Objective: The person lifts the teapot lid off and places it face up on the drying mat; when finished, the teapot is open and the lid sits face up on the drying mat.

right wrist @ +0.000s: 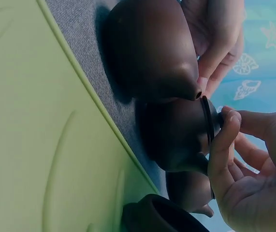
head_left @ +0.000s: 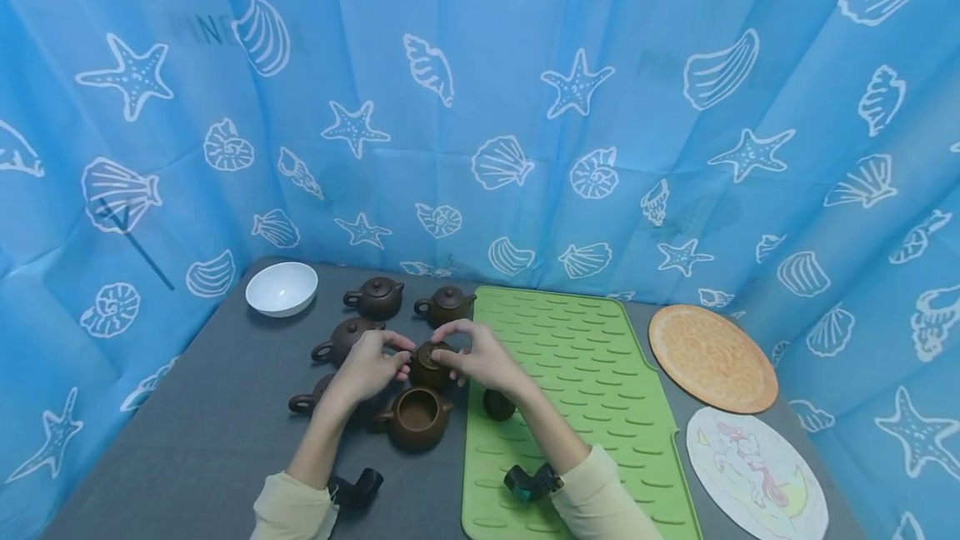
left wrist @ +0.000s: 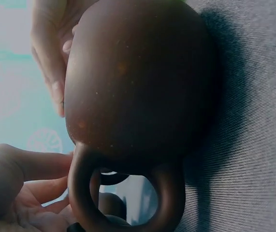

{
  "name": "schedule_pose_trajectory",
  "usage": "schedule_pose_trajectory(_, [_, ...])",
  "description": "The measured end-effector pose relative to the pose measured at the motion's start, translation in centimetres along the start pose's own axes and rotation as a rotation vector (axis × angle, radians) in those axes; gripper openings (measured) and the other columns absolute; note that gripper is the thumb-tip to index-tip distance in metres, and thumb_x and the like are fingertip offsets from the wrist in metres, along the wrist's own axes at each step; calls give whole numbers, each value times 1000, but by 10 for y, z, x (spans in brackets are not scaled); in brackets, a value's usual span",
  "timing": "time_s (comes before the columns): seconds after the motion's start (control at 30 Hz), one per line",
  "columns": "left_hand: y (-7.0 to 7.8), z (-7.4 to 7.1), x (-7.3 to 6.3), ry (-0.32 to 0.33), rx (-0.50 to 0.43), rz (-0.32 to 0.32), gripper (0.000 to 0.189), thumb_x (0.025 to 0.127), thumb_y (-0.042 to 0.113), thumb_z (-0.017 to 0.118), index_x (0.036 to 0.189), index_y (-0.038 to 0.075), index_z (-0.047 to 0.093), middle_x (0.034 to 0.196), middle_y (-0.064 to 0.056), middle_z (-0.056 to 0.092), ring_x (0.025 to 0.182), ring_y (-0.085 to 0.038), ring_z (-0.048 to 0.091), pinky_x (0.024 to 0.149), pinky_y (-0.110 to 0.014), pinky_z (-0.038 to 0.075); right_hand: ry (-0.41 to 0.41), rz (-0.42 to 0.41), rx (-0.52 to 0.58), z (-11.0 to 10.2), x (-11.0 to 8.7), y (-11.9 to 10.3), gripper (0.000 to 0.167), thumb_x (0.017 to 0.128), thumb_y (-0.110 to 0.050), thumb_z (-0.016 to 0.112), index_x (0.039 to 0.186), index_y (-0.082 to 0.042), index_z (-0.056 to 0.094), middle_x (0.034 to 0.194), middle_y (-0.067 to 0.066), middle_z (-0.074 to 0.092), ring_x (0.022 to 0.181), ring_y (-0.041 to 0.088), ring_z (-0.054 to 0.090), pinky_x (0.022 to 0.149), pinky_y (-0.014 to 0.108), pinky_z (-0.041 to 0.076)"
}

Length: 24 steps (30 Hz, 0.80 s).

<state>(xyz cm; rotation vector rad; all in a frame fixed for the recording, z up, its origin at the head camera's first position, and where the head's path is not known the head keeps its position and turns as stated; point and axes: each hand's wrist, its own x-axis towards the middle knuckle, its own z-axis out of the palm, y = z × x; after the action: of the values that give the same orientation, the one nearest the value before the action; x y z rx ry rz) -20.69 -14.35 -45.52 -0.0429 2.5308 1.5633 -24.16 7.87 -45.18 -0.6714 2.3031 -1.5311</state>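
1. Your right hand (head_left: pixel 480 357) pinches the lid (right wrist: pixel 214 112) of the lidded teapot (head_left: pixel 427 375) by its top, thumb and forefinger meeting there.
2. Your left hand (head_left: pixel 373 367) pinches the same pot at its handle side; the exact fingertip contact is partly hidden.
3. That pot stands upright on the grey-clothed table (head_left: pixel 187 440), just left of the left edge of the green mat (head_left: pixel 577 340), with a narrow strip of cloth between.
4. Just nearer you sits the lidless teapot (head_left: pixel 417 433), mouth up, its spout stopping short of the mat's left edge. Little room shows between the two pots.
5. Toward the table's far edge stand the far-left teapot (head_left: pixel 378 300) and the far-right teapot (head_left: pixel 448 311), the latter's spout close to the mat's far left corner.
6. On your left, the mid-left teapot (head_left: pixel 347 338) stands near your fingers, and your forearm partly covers the near-left teapot (head_left: pixel 321 390). Broad cloth runs from these to the table's left edge.
7. The white bowl (head_left: pixel 282 290) occupies the table's far left corner.
8. Your right forearm crosses the mat, close to a small brown round piece (head_left: pixel 498 407) near its left edge.
9. Along the table's right edge lie a pizza-patterned disc (head_left: pixel 712 358) and, nearer you, a unicorn-drawing disc (head_left: pixel 750 473).
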Motion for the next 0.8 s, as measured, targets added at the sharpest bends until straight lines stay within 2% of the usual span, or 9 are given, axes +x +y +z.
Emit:
schedule_pose_trajectory(0.07, [0,0,0,3,6,-10,21,109,6,61,125,0,73,91,-11,76,77,-18,73,66,-24,53,-4,-2,-4,0,1,0,23,102,-9,74,123,0,72,141,26,64,61,15,66,59,48,65])
schedule_pose_trajectory(0.27, [-1,2,2,10,18,-26,21,109,7,61,125,0,73,90,-10,76,78,-18,73,64,-24,51,-14,-3,-12,-1,1,1,22,102,-10,75,122,-1,73,139,26,65,60,16,66,60,53,65])
schedule_pose_trajectory(0.67, [-1,3,2,11,22,-21,20,109,7,61,124,1,73,90,-10,74,80,-22,73,62,-23,49,0,-9,-1,-2,-1,1,24,104,-10,72,125,1,72,123,26,73,62,12,64,57,43,63])
schedule_pose_trajectory(0.8, [-1,4,2,15,25,-25,20,109,6,61,124,1,73,90,-10,74,80,-22,73,63,-23,48,15,-1,15,-6,-5,-2,25,105,-13,71,126,0,71,125,25,72,67,11,67,60,47,63])
